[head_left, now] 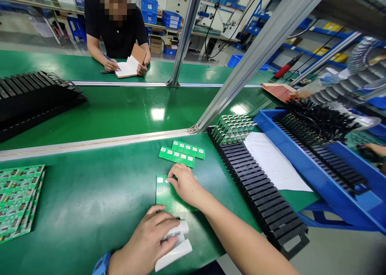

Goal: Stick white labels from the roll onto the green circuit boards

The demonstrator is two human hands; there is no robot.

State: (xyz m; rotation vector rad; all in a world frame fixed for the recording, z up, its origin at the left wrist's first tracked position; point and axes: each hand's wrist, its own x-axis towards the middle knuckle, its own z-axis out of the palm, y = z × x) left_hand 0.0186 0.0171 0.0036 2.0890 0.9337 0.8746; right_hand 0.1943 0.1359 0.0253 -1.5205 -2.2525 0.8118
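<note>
A green circuit board panel (164,196) lies flat on the green table in front of me, with a white label (159,180) at its far left corner. My right hand (183,184) is over the panel's far edge, thumb and index finger pinched on a small white label that they mostly cover. Nearer to me, my left hand (157,234) has its fingers and thumb round a curled white paper sheet (175,254), close to the panel's near edge. Just beyond the panel are two narrow green boards (189,149) with rows of white labels, one partly overlapping the other.
Stacked circuit panels (19,202) lie at left. A black slotted rack (253,178) on the right carries upright boards (233,128), beside a paper sheet (274,160) and a blue bin (340,186). A metal post (256,58) slants upward. Across the table, a person (116,29) writes in a notebook.
</note>
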